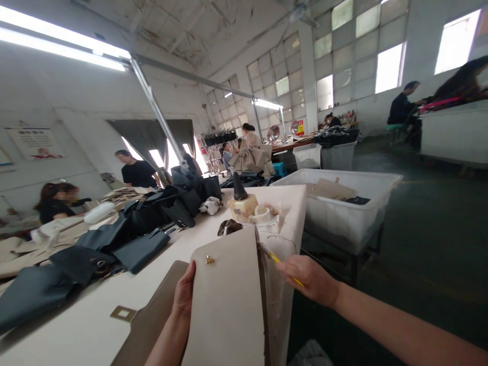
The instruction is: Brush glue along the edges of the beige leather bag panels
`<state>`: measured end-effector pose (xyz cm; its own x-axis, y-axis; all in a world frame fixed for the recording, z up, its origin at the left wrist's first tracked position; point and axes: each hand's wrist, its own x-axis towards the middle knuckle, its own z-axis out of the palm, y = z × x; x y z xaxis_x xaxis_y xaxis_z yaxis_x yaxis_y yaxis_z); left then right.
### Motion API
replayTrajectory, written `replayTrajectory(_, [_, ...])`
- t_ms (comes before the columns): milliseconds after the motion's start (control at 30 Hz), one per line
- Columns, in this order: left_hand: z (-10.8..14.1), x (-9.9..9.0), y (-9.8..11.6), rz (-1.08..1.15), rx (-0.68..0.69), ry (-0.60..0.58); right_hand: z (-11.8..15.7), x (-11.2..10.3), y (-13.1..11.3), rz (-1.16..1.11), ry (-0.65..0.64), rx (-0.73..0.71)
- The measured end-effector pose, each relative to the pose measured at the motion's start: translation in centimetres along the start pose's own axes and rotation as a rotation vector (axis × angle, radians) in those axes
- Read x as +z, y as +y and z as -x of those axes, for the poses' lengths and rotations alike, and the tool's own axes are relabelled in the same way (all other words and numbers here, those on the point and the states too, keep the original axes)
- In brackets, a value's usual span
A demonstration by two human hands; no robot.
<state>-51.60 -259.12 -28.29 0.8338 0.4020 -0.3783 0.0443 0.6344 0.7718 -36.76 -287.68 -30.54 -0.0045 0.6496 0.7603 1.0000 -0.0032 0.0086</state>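
Note:
A beige bag piece [229, 300] with a small gold clasp [209, 259] stands tilted up at the table's right edge. My left hand [184, 295] is closed on its left side, thumb on the front face. My right hand [305, 277] grips a thin yellow-handled brush [275, 257], whose tip is at the piece's upper right edge. Beneath and to the left lies a darker flap [152, 315] with a rectangular metal plate [124, 313]. Behind the piece are a white tape roll or cup [262, 214] and a black cone on a yellowish block [243, 206].
Dark bag parts [141, 249] are heaped on the left of the white table [84, 338]. A white wheeled bin [339, 223] with beige pieces stands beyond the table's right edge. Several people sit or stand farther off. A lamp post rises behind the heap.

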Motion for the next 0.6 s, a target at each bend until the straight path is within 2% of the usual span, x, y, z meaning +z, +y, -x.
replayTrajectory(233, [0.0,0.0,0.2,-0.006,-0.017,-0.009,-0.3,0.1,0.1,0.256,-0.116,-0.189])
replayTrajectory(333, [0.0,-0.1,0.2,0.008,-0.032,-0.018,-0.2,0.0,-0.2,0.276,-0.135,-0.211])
replayTrajectory(400, [-0.1,-0.2,0.1,0.023,-0.036,-0.031,-0.3,0.0,-0.3,0.205,-0.106,-0.167])
replayTrajectory(467, [-0.2,-0.2,0.1,0.047,-0.039,-0.041,-0.6,0.4,-0.2,0.027,-0.004,0.01])
replayTrajectory(600, [-0.1,-0.1,0.1,0.112,0.002,-0.03,-1.7,1.9,0.5,-0.512,0.278,0.721])
